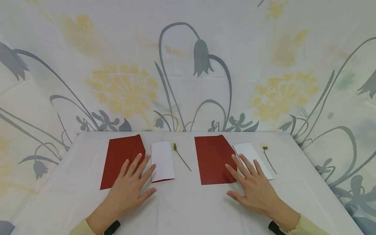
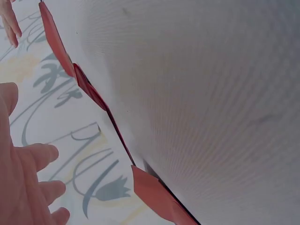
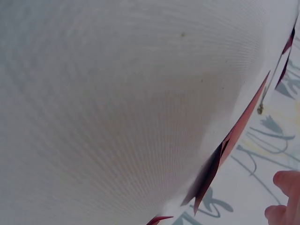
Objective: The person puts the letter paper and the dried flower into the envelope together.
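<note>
My left hand (image 1: 129,189), fingers spread and straight, is over the lower right part of a red envelope (image 1: 121,153), its fingertips near a white folded card (image 1: 163,160) with a red inner edge. Right of that card lies a dried flower (image 1: 182,159) on a thin stem. My right hand (image 1: 255,189) is spread likewise over the gap between a second red envelope (image 1: 214,160) and a second white card (image 1: 246,150), covering part of both. A yellow-headed flower (image 1: 265,148) lies farther right. Neither hand holds anything; contact with the paper cannot be made out.
A white cloth covers the table (image 1: 188,205). Behind it and at both sides hangs a flower-printed cloth (image 1: 188,98), meeting the table's back edge. Dark bands (image 1: 112,227) circle both wrists. The wrist views mostly show the white tabletop (image 2: 197,93) at a steep angle.
</note>
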A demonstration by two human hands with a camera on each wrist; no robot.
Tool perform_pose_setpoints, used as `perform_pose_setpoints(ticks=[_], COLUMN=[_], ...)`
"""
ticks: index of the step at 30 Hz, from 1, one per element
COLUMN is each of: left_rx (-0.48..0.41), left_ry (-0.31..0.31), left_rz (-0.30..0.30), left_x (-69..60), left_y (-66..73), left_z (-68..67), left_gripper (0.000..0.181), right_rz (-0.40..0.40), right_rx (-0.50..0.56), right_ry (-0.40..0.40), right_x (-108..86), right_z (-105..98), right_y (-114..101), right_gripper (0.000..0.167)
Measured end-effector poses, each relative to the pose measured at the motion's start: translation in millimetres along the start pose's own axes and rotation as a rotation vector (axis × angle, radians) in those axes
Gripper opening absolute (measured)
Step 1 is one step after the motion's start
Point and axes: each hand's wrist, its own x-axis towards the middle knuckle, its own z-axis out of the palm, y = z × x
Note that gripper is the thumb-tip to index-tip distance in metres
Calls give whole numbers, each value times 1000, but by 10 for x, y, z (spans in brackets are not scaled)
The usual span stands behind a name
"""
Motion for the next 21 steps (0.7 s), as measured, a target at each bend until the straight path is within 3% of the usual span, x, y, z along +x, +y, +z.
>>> perform_pose_setpoints(ticks=[7, 13, 21], left_rx=[6, -50, -140], left_ry=[-24, -13, 116], left_rz=[-7, -37, -86], left_x=[22, 26, 24], left_y=[-11, -23, -110], left_z=[-32, -52, -95], left_gripper=[65, 50, 23], right_rz=[-8, 19, 62], right_rx=[28, 87, 169], right_ry=[40, 69, 65], right_x=[-2, 21, 83], right_z=[-11, -3, 49], right_y=[10, -5, -48], right_gripper=[70, 63, 51])
